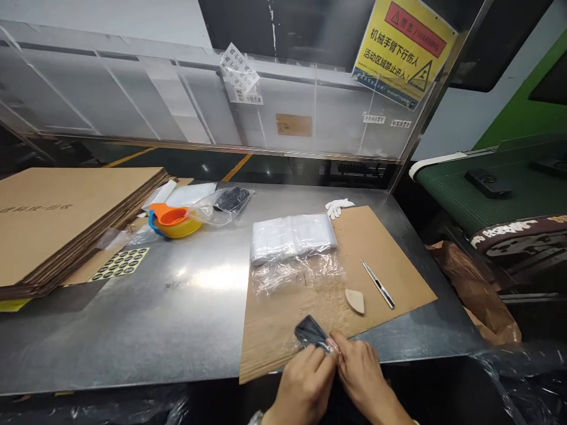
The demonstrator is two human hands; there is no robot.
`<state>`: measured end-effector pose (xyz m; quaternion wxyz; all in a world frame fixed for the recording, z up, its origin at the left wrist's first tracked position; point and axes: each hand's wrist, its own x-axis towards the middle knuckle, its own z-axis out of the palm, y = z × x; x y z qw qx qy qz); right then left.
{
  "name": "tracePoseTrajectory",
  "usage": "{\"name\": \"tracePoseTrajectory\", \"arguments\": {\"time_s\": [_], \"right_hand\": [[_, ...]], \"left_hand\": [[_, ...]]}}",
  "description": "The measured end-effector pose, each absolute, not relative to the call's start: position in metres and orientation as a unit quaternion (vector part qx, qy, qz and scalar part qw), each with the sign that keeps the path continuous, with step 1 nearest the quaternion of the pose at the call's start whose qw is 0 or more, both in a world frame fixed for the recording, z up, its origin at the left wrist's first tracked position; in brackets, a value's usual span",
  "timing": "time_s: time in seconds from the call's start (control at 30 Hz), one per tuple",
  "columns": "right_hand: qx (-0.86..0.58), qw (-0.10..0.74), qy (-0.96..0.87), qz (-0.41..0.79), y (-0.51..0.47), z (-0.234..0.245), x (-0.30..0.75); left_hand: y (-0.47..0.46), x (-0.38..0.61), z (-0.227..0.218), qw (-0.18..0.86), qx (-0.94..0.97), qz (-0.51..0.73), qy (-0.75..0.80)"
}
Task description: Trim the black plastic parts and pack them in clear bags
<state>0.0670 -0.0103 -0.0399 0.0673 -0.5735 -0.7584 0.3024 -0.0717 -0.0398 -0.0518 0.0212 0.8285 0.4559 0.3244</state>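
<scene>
Both my hands meet at the near edge of the metal table (133,319), over a brown cardboard sheet (398,277). My left hand (303,386) and my right hand (361,372) pinch a small black part (310,332) that sits in a clear plastic bag. Fingers of both hands are closed on the bag's end. Just beyond lies a stack of clear plastic bags (292,236), with crumpled clear film in front of it. A small beige wedge (355,300) and a thin metal knife (378,284) lie on the cardboard to the right.
A pile of flat cardboard sheets (66,218) fills the left side, with a sheet of black round stickers (120,264) beside it. Orange and yellow tape rolls (173,221), a bagged black part (230,199) and a white glove (339,206) lie farther back. A green conveyor (487,189) runs at right.
</scene>
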Motion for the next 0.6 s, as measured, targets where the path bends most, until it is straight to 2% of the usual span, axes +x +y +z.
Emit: {"name": "tracePoseTrajectory", "arguments": {"time_s": [0.13,0.2,0.27,0.33,0.47,0.6], "right_hand": [[-0.524,0.078,-0.759,0.379,0.010,-0.009,0.093],[-0.497,0.107,-0.711,0.487,0.020,-0.001,0.113],[-0.483,0.192,-0.605,0.603,0.024,0.001,0.134],[-0.484,0.309,-0.489,0.657,0.021,-0.004,0.150],[-0.522,0.481,-0.343,0.615,-0.006,-0.029,0.156],[-0.496,0.554,-0.217,0.633,-0.036,-0.053,0.144]], "left_hand": [[-0.018,-0.075,-0.014,0.110,0.832,0.179,0.513],[-0.006,-0.073,0.003,0.125,0.841,0.135,0.509],[0.004,-0.066,0.015,0.123,0.846,0.132,0.501],[0.010,-0.054,0.024,0.124,0.850,0.169,0.482],[0.013,-0.020,0.024,0.116,0.869,0.278,0.392],[0.011,0.016,0.006,0.100,0.929,0.263,0.242]]}}
